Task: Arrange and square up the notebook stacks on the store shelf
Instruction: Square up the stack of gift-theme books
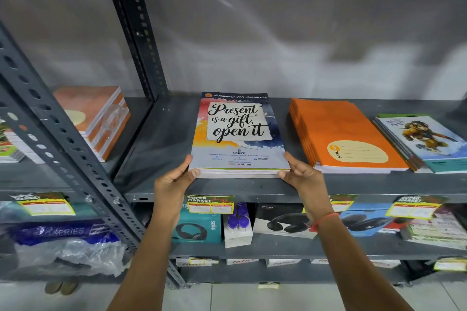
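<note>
A stack of notebooks with a "Present is a gift, open it" cover (237, 134) lies flat in the middle of the grey metal shelf (164, 134), its near edge close to the shelf's front lip. My left hand (174, 179) grips the stack's near left corner, thumb on top. My right hand (302, 174) grips the near right corner the same way. To the right lies an orange notebook stack (341, 131), slightly fanned, and beyond it a stack with a cartoon monkey cover (424, 141).
A slotted upright post (141, 33) bounds the shelf on the left; past it sits an orange-and-white notebook stack (98, 118). Price tags (209, 203) hang on the shelf's front lip. Below are headphone boxes (197, 227) and plastic-wrapped goods (68, 245).
</note>
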Demonstrator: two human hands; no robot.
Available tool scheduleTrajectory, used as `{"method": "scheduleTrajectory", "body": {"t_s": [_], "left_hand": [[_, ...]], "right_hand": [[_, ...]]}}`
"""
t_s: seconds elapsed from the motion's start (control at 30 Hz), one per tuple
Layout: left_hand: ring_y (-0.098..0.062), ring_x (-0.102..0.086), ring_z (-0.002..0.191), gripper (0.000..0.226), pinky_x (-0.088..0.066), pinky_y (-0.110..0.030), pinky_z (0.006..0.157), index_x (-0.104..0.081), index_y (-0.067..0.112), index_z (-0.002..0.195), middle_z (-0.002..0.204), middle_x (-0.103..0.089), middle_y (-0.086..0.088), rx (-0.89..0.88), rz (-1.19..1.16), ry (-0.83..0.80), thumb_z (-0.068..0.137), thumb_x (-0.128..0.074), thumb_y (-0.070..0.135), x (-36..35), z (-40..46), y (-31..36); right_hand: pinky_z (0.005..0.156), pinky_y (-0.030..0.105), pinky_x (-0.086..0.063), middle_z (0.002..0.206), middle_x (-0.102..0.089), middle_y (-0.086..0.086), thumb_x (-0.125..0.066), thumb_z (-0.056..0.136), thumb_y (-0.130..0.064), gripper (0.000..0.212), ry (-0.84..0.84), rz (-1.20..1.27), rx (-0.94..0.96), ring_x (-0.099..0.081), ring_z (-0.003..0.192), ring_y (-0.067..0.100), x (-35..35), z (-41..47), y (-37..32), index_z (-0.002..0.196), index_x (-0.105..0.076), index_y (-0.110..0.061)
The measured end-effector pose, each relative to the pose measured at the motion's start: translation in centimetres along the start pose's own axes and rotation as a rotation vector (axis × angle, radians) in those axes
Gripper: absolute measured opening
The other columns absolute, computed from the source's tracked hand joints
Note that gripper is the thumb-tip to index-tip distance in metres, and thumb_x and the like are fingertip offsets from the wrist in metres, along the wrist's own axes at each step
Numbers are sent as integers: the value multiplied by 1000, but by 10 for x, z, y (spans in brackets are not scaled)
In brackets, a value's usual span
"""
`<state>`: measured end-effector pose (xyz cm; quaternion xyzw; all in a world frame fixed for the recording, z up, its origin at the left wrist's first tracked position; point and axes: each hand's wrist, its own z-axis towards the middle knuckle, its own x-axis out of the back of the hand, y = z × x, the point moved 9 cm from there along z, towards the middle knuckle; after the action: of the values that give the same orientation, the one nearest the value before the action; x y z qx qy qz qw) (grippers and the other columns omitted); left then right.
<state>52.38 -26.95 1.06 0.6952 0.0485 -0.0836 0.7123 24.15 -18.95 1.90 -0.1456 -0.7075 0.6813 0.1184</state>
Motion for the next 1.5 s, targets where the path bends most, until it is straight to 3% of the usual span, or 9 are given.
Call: {"method": "scheduleTrajectory", "body": {"t_s": [0.13, 0.23, 0.3, 0.4, 0.53, 0.67, 0.97, 1.17, 1.5], "left_hand": [[7, -66, 87, 37, -48, -5, 79, -63, 14, 113, 106, -66, 6, -3, -19, 43, 78, -64, 1, 1, 0, 2], [6, -66, 87, 33, -49, -5, 77, -67, 19, 106, 94, -71, 14, 9, -28, 68, 77, -67, 4, 2, 2, 0], [6, -67, 85, 33, -49, -4, 71, -66, 14, 108, 84, -74, 19, 13, -31, 84, 76, -67, 4, 2, 3, 0], [6, -68, 78, 32, -49, -4, 66, -66, 10, 107, 77, -74, 19, 11, -39, 125, 76, -67, 3, 5, 4, 1], [5, -68, 75, 31, -50, -5, 66, -66, 10, 107, 86, -72, 10, 7, -41, 163, 77, -67, 3, 7, 4, 2], [5, -68, 75, 30, -50, -4, 67, -66, 12, 105, 73, -74, 18, 10, -43, 170, 77, -66, 2, 6, 5, 2], [7, -67, 79, 28, -49, -3, 68, -68, 20, 100, 92, -69, 9, -14, -41, 162, 79, -65, 2, 5, 2, 4], [11, -64, 84, 36, -48, -3, 73, -59, 10, 116, 110, -64, 1, -21, 14, 96, 83, -56, -3, 4, 1, 6], [7, -62, 87, 35, -48, -2, 74, -61, 19, 110, 113, -64, -1, -28, 13, 136, 83, -57, -3, 5, 1, 5]], "right_hand": [[76, -3, -43, 133, -55, 3, -60, 83, 5, 51, 38, 0, -2, -49, 115, 4, 1, 0, -1, 131, -50, -7], [97, 13, -36, 134, -55, 1, -62, 82, 0, 49, 71, -4, 1, -47, 119, 4, 2, -1, -2, 129, -53, -11], [99, 17, -36, 134, -55, 1, -62, 82, 0, 48, 85, 3, 0, -48, 120, 7, 2, -2, -2, 128, -54, -11], [93, 11, -39, 133, -56, 1, -63, 82, -1, 47, 108, 10, 0, -50, 117, 6, 2, -1, -2, 127, -55, -12], [104, 23, -36, 132, -58, 2, -64, 82, -2, 46, 132, 9, -11, -51, 117, 8, 3, -1, -1, 126, -56, -12], [111, 31, -35, 130, -59, 2, -65, 81, -3, 44, 160, 2, -21, -52, 117, 11, 3, -1, 0, 124, -58, -13], [107, 27, -37, 129, -60, 4, -65, 81, -3, 45, 164, -3, -25, -54, 115, 12, 3, 1, -2, 124, -58, -12], [105, 25, -37, 127, -60, 2, -65, 81, -3, 44, 164, -10, -19, -54, 110, 9, 4, 1, -1, 124, -58, -12], [97, 20, -39, 116, -63, -7, -66, 80, -4, 42, 186, -10, -42, -55, 109, 8, 6, 1, 1, 120, -61, -14]]}}
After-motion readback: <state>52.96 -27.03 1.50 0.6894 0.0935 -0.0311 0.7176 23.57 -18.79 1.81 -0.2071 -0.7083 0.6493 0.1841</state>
